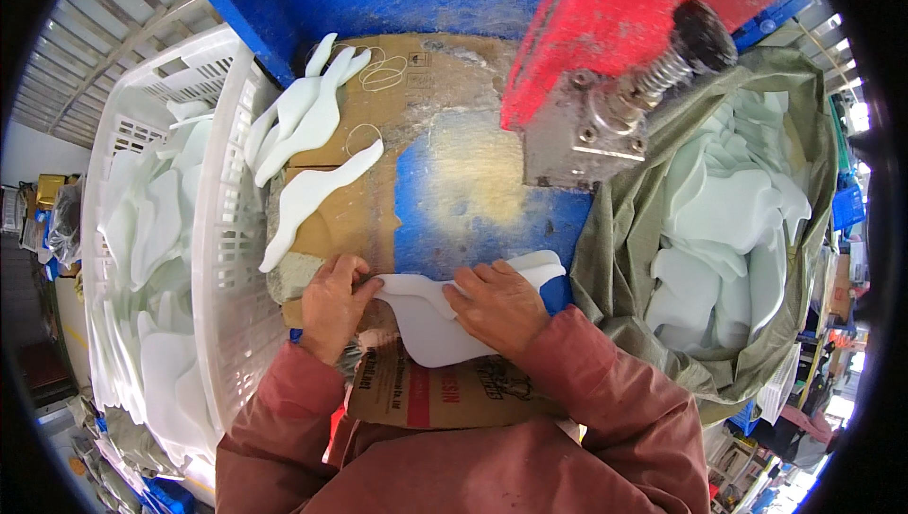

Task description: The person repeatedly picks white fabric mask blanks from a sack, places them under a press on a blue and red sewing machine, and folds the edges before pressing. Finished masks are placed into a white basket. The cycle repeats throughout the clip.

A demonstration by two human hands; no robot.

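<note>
At the near edge of the blue machine bed, a curved white sheet piece (430,330), apparently foam, lies crosswise under my hands. A narrower raised strip or second layer runs along its far edge. My left hand (336,301) pinches the left tip between thumb and fingers. My right hand (498,304) is closed over the middle of the far edge, its fingertips curled onto the white material. The right end of the piece sticks out past that hand. Beyond my left hand, one wavy white piece (320,197) lies alone, with a small stack of similar pieces (303,117) farther back.
A white plastic crate (236,230) full of white pieces stands at the left. To the right, a grey-green sack (615,278) holds many more. A red machine arm with a metal head (582,140) overhangs the bed. Cardboard (378,221) covers the bed's left part.
</note>
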